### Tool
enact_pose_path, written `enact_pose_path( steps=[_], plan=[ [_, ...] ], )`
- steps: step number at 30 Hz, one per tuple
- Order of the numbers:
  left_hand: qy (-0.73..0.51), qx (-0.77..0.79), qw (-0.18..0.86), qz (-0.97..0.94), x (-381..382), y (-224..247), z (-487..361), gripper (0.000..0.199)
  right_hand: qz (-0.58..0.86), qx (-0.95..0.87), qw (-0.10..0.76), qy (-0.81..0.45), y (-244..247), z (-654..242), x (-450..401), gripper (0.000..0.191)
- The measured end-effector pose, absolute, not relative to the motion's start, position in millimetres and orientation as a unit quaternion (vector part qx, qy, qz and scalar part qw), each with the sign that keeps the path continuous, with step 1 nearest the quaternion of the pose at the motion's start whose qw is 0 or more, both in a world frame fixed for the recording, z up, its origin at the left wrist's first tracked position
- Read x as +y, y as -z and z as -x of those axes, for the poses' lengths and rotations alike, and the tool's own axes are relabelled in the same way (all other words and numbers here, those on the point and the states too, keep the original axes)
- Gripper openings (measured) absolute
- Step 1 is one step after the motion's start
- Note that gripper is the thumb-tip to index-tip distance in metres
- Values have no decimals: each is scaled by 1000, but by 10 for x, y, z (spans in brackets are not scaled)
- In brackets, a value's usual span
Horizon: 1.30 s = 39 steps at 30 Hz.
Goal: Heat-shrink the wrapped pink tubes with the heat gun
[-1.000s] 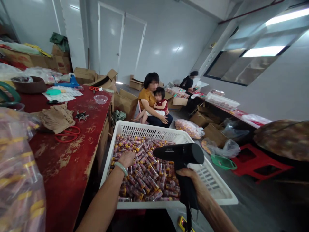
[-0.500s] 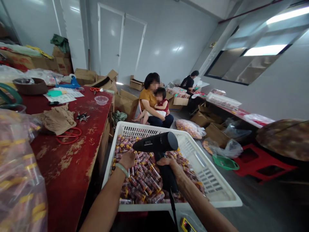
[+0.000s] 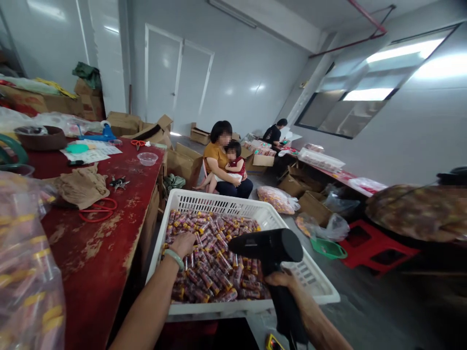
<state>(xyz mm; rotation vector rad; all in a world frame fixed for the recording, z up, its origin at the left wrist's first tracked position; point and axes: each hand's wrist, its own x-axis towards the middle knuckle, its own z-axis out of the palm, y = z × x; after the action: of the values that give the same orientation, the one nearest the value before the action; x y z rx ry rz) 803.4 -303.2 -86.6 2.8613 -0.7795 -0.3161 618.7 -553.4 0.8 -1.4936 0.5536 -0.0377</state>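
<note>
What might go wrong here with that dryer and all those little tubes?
The black hair dryer in the right hand has its narrow end facing the bare left hand. If it blows hot, that hand might get burned, though the picture cannot show whether it is on.

The small plastic-looking tubes are piled loosely in the white basket, so heat kept on one spot could perhaps warp those on top.

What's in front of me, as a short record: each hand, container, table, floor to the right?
Left hand: among small wrapped tubes
Right hand: gripping black hair dryer
Container: white slotted basket, holding the tubes
Table: red, paint worn; tan cloth, clear bowl
Floor: red stool, green basket
</note>
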Motion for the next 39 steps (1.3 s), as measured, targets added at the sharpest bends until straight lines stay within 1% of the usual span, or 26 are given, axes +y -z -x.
enact_pose_path(
  steps=[4,8,11,13,15,17,19,22,25,27,29,30,34,36,39],
  plan=[
    [99,-261,64,-958,-3003,836,-7958,19,646,250,721,-15,-55,-5917,-5458,26],
    [65,-271,73,-958,-3000,761,-7889,19,682,270,679,34,-109,-5810,-5798,20],
    [34,-275,81,-957,-2971,674,-7824,24,700,269,658,60,-129,-5683,-6063,22],
    [11,-271,80,-959,-2911,605,-7770,28,692,250,675,40,-138,-5557,-6100,25],
    [-18,-251,68,-965,-2819,532,-7728,30,674,234,701,-13,-154,-5430,-6021,29],
    [-45,-213,48,-975,-2711,463,-7715,35,658,225,717,-61,-189,-5336,-5900,30],
    [-57,-171,26,-983,-2601,412,-7721,42,646,221,727,-77,-242,-5289,-5830,29],
    [-42,-132,6,-990,-2449,402,-7733,50,651,245,718,-37,-322,-5307,-5926,28],
    [-10,-129,15,-992,-2338,459,-7743,61,684,309,660,43,-357,-5408,-6179,27],
    [9,-136,30,-990,-2295,502,-7756,67,700,345,621,73,-348,-5485,-6320,24],
    [20,-142,38,-989,-2274,524,-7767,66,705,348,614,76,-320,-5550,-6381,22],
    [23,-144,38,-989,-2269,525,-7770,64,702,335,625,74,-302,-5581,-6384,22],
    [19,-151,27,-988,-2276,502,-7751,50,648,293,702,37,-228,-5832,-6358,22],
    [9,-149,16,-989,-2285,494,-7736,46,641,302,704,39,-192,-6090,-6399,20],
    [2,-142,0,-990,-2302,495,-7719,41,653,318,681,88,-135,-6545,-6504,18]
  ],
)
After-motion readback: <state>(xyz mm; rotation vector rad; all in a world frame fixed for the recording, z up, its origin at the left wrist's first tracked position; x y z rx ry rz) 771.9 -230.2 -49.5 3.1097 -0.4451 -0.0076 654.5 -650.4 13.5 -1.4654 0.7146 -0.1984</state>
